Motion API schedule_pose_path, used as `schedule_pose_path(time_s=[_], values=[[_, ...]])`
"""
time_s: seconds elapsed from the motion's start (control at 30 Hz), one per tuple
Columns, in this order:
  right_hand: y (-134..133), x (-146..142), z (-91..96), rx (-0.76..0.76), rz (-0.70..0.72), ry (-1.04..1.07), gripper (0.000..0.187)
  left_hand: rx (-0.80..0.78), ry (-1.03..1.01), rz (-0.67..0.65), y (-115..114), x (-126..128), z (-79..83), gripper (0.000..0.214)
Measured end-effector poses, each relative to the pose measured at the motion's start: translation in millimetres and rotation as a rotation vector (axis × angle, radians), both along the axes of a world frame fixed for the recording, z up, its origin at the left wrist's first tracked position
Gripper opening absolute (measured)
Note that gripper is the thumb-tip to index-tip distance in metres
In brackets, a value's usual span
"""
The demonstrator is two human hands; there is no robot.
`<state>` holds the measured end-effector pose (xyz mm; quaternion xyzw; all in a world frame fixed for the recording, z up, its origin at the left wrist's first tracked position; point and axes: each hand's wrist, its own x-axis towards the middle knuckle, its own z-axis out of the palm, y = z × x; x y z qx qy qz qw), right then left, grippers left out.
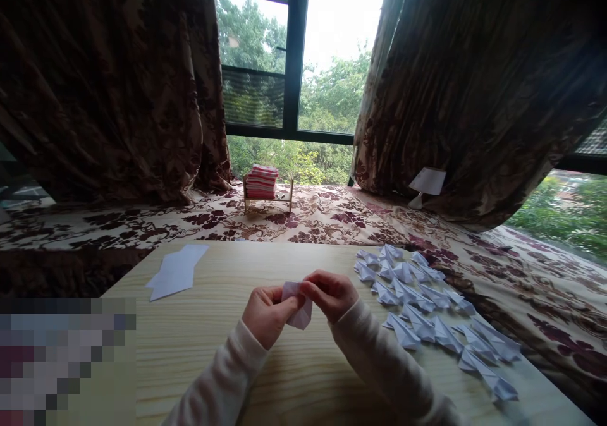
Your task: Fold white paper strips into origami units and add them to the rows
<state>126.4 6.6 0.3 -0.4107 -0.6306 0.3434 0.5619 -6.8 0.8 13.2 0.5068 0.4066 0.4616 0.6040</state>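
Observation:
A small folded piece of white paper (300, 318) is held up above the middle of the wooden table (203, 363). My left hand (268, 315) pinches it from the left, the thumb lying across its face. From the right, my right hand (332, 293) grips its upper right edge between thumb and fingers. Creases run through the lower part of the paper. Several folded white paper pieces (403, 290), pointed in shape, lie spread over the right side of the table. Flat white paper sheets (176, 273) rest at the table's far left.
Beyond the table is a ledge with a flowered cloth (322, 214). On it stand a small rack (268, 200) with folded pink striped cloths (262, 181) and a little white lamp (427, 181). Dark patterned curtains (114, 85) flank the window. The lower left corner is pixelated.

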Motion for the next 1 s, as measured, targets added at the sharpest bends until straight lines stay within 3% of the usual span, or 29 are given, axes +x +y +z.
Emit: schedule_pose_path(time_s=[0.17,0.37,0.67,0.8,0.87,1.0], values=[[-4,-1,4.2,0.064,-0.131,-0.09,0.022,0.005,-0.033,0.002,0,1,2.6,0.033],[-3,0,4.4,0.065,-0.211,-0.066,0.026,0.006,-0.019,-0.119,0,-4,6.5,0.033],[-3,-7,1.4,0.035,-0.202,0.018,0.032,0.037,-0.023,0.06,0,1,1.0,0.032],[-2,-3,4.1,-0.063,-0.219,-0.023,0.043,0.106,0.036,0.062,-3,2,4.1,0.026],[-3,4,9.9,-0.074,-0.23,-0.076,0.041,0.119,0.063,0.133,-2,0,3.7,0.025],[-7,14,20.0,0.169,-0.236,-0.263,0.021,0.1,0.07,0.262,4,-3,-0.6,0.025]])
